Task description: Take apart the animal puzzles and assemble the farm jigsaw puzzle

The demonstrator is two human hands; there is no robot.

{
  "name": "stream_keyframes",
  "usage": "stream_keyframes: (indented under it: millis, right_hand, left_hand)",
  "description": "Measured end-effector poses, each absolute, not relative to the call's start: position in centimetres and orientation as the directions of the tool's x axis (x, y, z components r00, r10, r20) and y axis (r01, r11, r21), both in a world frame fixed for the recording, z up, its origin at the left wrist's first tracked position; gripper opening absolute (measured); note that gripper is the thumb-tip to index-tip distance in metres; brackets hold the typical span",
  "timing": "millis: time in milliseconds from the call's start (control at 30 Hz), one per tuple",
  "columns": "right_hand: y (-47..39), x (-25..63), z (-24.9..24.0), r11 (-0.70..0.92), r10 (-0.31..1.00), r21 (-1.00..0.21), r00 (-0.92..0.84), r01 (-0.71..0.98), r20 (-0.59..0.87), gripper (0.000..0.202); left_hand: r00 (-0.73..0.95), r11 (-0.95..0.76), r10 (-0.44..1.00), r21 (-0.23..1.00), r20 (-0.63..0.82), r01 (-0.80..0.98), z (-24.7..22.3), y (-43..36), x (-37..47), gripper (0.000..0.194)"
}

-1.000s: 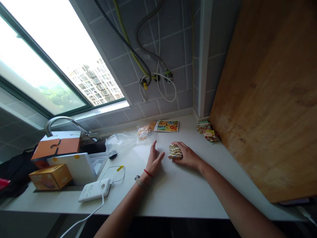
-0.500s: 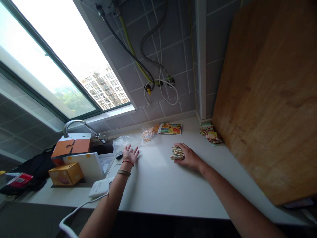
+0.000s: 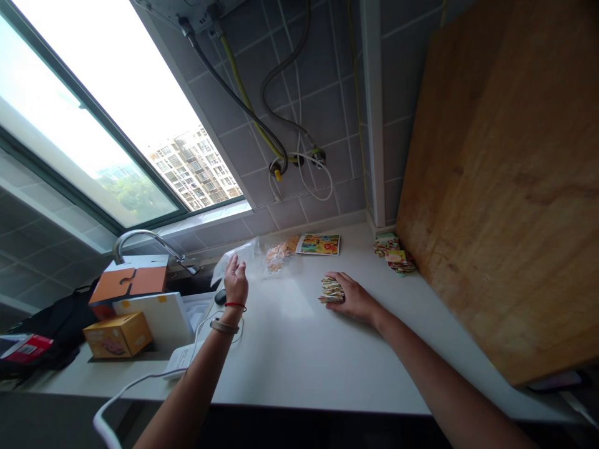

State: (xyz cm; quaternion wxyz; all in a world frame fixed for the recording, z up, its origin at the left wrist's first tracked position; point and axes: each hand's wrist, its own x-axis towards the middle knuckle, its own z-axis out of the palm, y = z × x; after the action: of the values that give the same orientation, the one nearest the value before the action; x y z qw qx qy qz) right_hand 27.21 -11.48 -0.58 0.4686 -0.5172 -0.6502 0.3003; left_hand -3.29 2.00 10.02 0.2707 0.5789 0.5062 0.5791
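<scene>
A stack of small card pieces (image 3: 331, 290) stands on the white counter, and my right hand (image 3: 350, 298) is wrapped round its right side. My left hand (image 3: 236, 284) is raised near the clear plastic bag (image 3: 246, 252) at the back left; its fingers are apart and some touch or overlap the bag. Whether they pinch its film does not show clearly. Beside that bag lies another clear bag with orange pieces (image 3: 279, 255). A colourful picture card (image 3: 319, 244) rests by the wall. Two piles of printed pieces (image 3: 400, 260) sit against the wooden board.
A large wooden board (image 3: 505, 187) leans at the right. On the left are an orange box (image 3: 128, 285), a yellow box (image 3: 118, 335), a faucet (image 3: 150, 234), a black mouse (image 3: 220, 297) and a white device (image 3: 180, 360) with a cable.
My left hand has moved slightly left and up and turned from palm-up to edge-on. The empty-looking plastic bag has shifted and stands up more. My right hand stays on the stack.
</scene>
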Motion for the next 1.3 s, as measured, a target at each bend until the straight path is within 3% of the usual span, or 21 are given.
stream_keyframes:
  millis: [33, 133, 200, 300, 467, 600, 700, 833, 900, 967, 1133, 1233, 1300]
  right_hand:
    - [-11.5, 27.2, -0.5, 0.284, 0.954, -0.875, -0.026, 0.392, 0.298, 0.073]
    - [-11.6, 27.2, -0.4, 0.281, 0.955, -0.877, -0.023, 0.391, 0.296, 0.073]
    - [-11.6, 27.2, -0.4, 0.279, 0.956, -0.878, -0.024, 0.389, 0.293, 0.073]
    - [-11.5, 27.2, -0.5, 0.276, 0.957, -0.878, -0.027, 0.392, 0.288, 0.074]
    - [-11.5, 27.2, -0.5, 0.285, 0.954, -0.874, -0.024, 0.394, 0.300, 0.075]
    - [-11.5, 27.2, -0.4, 0.290, 0.951, -0.891, 0.003, 0.348, 0.310, 0.074]
    - [-11.6, 27.0, -0.2, 0.241, 0.970, -0.962, -0.006, 0.130, 0.242, 0.078]
    - [-11.9, 26.7, 0.3, 0.024, 0.979, -0.957, -0.189, -0.290, 0.082, 0.095]
    - [-12.0, 26.8, 0.7, -0.023, 0.976, -0.932, -0.209, -0.361, 0.057, 0.098]
    - [-12.0, 27.0, 1.1, -0.038, 0.980, -0.916, -0.194, -0.399, 0.044, 0.097]
    - [-12.4, 27.2, 1.8, -0.097, 0.964, -0.889, -0.265, -0.447, 0.028, 0.091]
    - [-12.9, 27.0, 2.0, -0.149, 0.927, -0.891, -0.375, -0.429, 0.026, 0.096]
    - [-13.0, 27.0, 2.2, -0.160, 0.914, -0.887, -0.404, -0.432, 0.032, 0.101]
  left_hand:
    - [-0.167, -0.406, 0.865, 0.857, 0.472, 0.319, 10.6, 1.4, -2.9, 0.037]
    - [0.077, -0.672, 0.634, 0.499, 0.770, 0.547, 12.1, -0.7, -1.4, 0.039]
    - [0.229, -0.752, 0.540, 0.342, 0.810, 0.563, 12.8, -1.8, -0.6, 0.033]
    - [0.351, -0.793, 0.524, 0.294, 0.776, 0.534, 13.2, -2.5, 0.3, 0.018]
    - [0.411, -0.792, 0.567, 0.334, 0.714, 0.511, 13.1, -2.3, 1.0, 0.015]
    - [0.321, -0.717, 0.669, 0.466, 0.671, 0.519, 12.7, -2.1, 2.1, 0.016]
    - [0.284, -0.664, 0.730, 0.546, 0.621, 0.512, 12.6, -2.5, 3.3, 0.019]
    - [0.275, -0.664, 0.711, 0.490, 0.647, 0.565, 13.0, -3.1, 4.7, 0.018]
    - [0.280, -0.683, 0.689, 0.468, 0.669, 0.561, 13.2, -3.2, 5.2, 0.019]
    - [0.256, -0.675, 0.711, 0.532, 0.655, 0.512, 13.4, -3.1, 5.4, 0.022]
    - [0.072, -0.399, 0.917, 0.903, 0.392, 0.159, 13.6, -1.9, 5.5, 0.045]
    - [0.062, -0.180, 0.981, 0.983, 0.183, -0.044, 13.0, -1.2, 5.5, 0.056]
    - [0.078, -0.106, 0.991, 0.993, 0.109, -0.048, 12.0, -1.0, 5.5, 0.059]
